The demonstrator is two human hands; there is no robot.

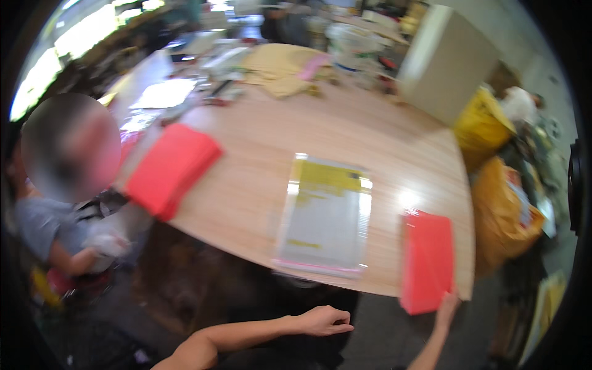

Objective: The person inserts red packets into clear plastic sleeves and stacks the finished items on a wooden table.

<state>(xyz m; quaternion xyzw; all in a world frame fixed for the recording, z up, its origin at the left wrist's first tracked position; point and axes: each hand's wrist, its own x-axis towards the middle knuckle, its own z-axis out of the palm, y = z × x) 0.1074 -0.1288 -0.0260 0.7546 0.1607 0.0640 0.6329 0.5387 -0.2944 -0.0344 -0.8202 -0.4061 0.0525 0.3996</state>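
Note:
My left hand (327, 321) is in front of the table's near edge, apart from everything on it. Its fingers are loosely curled, and nothing shows in them. At the near right corner of the table, my right hand (449, 303) grips the near corner of a stack of red sheets or envelopes (428, 259), partly blurred. The stack juts slightly over the edge. Between the hands and farther in lies a pile of clear plastic bags (325, 216) with a yellow printed band. Another thick red stack (172, 169) lies at the table's left.
A person (46, 222) wearing a white glove sits at the left. Brown paper pieces (280, 65) and clutter cover the far side of the wooden table (382, 129). A large pale box (447, 61) stands at the far right. Yellow bags (502, 213) crowd beside the right edge.

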